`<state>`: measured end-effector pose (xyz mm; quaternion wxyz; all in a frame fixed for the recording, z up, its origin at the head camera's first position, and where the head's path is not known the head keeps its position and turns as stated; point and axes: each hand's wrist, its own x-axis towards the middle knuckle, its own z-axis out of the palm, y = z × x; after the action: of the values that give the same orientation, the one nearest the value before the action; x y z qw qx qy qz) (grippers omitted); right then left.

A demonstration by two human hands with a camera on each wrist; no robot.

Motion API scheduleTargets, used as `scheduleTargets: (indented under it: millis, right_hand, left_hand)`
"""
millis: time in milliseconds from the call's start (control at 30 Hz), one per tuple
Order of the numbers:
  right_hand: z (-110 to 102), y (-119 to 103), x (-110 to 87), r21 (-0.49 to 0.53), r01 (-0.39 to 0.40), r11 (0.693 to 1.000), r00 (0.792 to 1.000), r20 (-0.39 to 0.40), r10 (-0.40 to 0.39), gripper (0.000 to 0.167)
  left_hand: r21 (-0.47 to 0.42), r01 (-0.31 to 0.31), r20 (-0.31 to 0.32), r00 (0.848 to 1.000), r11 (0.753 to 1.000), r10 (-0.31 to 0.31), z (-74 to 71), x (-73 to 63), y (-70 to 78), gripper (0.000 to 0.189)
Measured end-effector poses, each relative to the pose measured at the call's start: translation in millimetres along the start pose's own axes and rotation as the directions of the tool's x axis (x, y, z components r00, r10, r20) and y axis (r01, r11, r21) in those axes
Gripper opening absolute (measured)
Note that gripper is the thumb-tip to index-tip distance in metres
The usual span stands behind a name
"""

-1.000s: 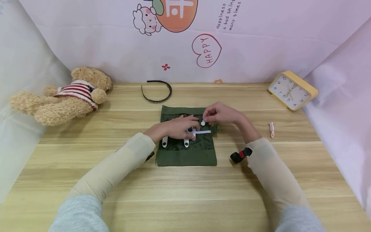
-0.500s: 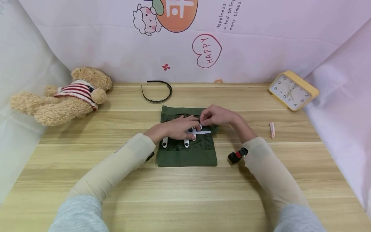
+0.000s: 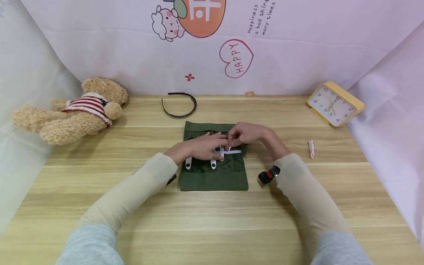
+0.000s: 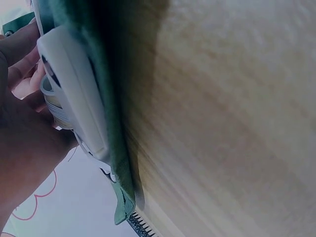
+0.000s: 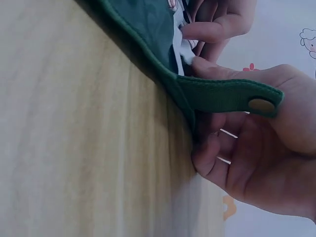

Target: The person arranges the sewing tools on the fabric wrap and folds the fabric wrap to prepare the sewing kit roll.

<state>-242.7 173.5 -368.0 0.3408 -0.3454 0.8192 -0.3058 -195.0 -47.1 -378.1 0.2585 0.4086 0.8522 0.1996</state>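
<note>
A green fabric pouch (image 3: 213,181) lies unfolded on the table, with a snap tab (image 5: 237,96) at its right side. Two white handles with dark dots, one on the left (image 3: 188,163) and one in the middle (image 3: 213,164), lie on it. My left hand (image 3: 202,145) reaches across the pouch, fingers extended, fingertips at the white strap (image 3: 235,151). A ridged pale roll (image 4: 58,112) shows beside that hand in the left wrist view. My right hand (image 3: 246,133) pinches a small white piece (image 5: 187,51) close to the left fingertips; most of the piece is hidden.
Behind the pouch lies a black headband (image 3: 179,116). A teddy bear (image 3: 84,110) rests at the left, and a yellow clock (image 3: 335,104) leans at the back right. A small pink bundle (image 3: 311,149) lies on the wooden table (image 3: 212,228).
My right hand has moved slightly left and down toward the left fingers, bringing the white piece to the strap, where it is now mostly covered. My left hand has stayed put.
</note>
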Motion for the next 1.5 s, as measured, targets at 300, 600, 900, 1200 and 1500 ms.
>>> scheduleTargets:
  millis: [300, 600, 900, 1200, 1500]
  right_hand:
    - [-12.9, -7.0, 4.5, -0.168, -0.009, 0.986, 0.980, 0.192, 0.042, 0.015]
    - [-11.4, -8.8, 8.5, -0.159, -0.013, 0.987, 0.983, 0.177, 0.041, 0.015]
    - [-3.9, -7.6, 7.1, -0.090, 0.000, 0.996, 0.991, 0.132, 0.012, 0.011]
    - [1.8, -11.0, 8.8, -0.059, -0.024, 0.998, 0.997, 0.074, 0.029, 0.007]
    - [0.6, -12.0, 5.9, -0.051, -0.019, 0.999, 0.997, 0.067, 0.022, 0.009]
  left_hand:
    - [-0.018, 0.003, 0.001, 1.000, 1.000, -0.003, -1.8, -2.4, 0.7, 0.030]
    - [-0.012, 0.032, 0.014, 0.999, 0.999, -0.032, -1.8, -1.8, 0.6, 0.025]
    - [-0.015, 0.006, 0.009, 1.000, 1.000, -0.006, -2.0, -2.1, -1.2, 0.026]
    - [-0.013, -0.007, -0.001, 1.000, 1.000, 0.007, -2.3, -1.9, -1.3, 0.020]
    - [-0.009, -0.018, -0.004, 1.000, 1.000, 0.018, -3.2, -2.1, -1.2, 0.024]
